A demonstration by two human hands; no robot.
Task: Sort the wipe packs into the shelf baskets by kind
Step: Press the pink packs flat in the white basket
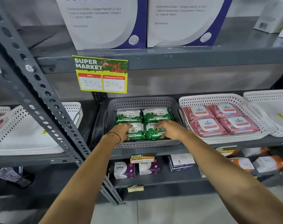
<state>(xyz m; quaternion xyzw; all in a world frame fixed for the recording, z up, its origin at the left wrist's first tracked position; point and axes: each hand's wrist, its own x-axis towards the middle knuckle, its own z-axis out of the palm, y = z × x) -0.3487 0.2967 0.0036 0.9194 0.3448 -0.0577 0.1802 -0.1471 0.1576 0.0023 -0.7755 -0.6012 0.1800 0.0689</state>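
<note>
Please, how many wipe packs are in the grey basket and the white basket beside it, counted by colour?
Green packs in the grey basket: 4
Pink packs in the white basket: 4
Total: 8

The grey metal shelf (153, 151) carries a grey basket (142, 102) in the middle, a white basket (208, 99) just beside it, and another white basket (24, 143) at far left.
</note>
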